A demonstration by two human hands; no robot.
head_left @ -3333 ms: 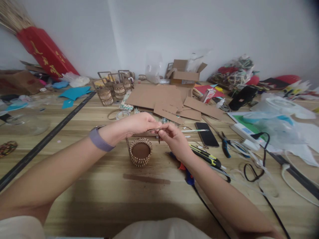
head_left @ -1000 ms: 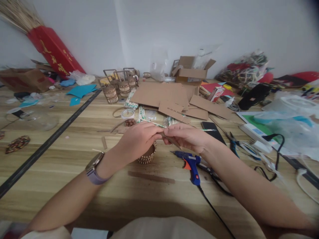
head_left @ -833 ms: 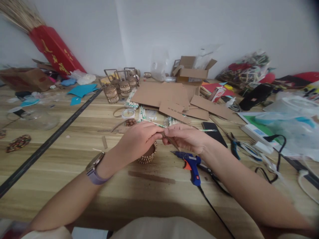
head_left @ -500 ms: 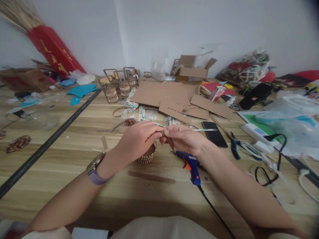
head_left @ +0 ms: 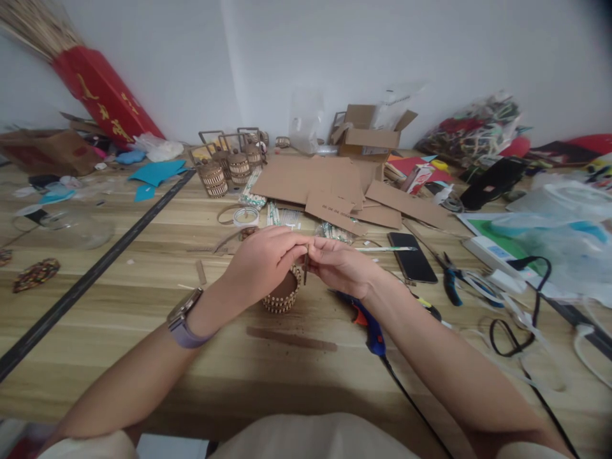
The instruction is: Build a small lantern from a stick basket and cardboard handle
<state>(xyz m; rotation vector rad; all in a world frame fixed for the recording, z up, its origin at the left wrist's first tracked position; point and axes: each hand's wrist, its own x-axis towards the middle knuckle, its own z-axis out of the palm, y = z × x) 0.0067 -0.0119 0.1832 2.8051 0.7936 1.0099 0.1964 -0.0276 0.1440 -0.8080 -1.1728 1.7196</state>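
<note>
My left hand (head_left: pixel 261 262) and my right hand (head_left: pixel 340 266) meet just above a small round basket (head_left: pixel 282 296) of cardboard strips on the wooden table (head_left: pixel 143 299). Both hands pinch a thin brown cardboard strip (head_left: pixel 305 269), whose end hangs down between the fingertips. The left hand covers most of the basket. A blue glue gun (head_left: pixel 370 326) lies under my right wrist, its black cord running toward me. A purple-strapped watch (head_left: pixel 182 317) is on my left wrist.
A loose brown strip (head_left: pixel 291 339) lies in front of the basket. Behind are cardboard sheets (head_left: pixel 310 182), finished baskets (head_left: pixel 224 169), a tape roll (head_left: pixel 245 217) and an open box (head_left: pixel 370 134). On the right lie a phone (head_left: pixel 412 257), pliers (head_left: pixel 449 284), cables and plastic bags.
The strip has turned from lying sideways between the hands to hanging nearly straight down. My right hand has drawn in toward the left hand and now covers more of the glue gun.
</note>
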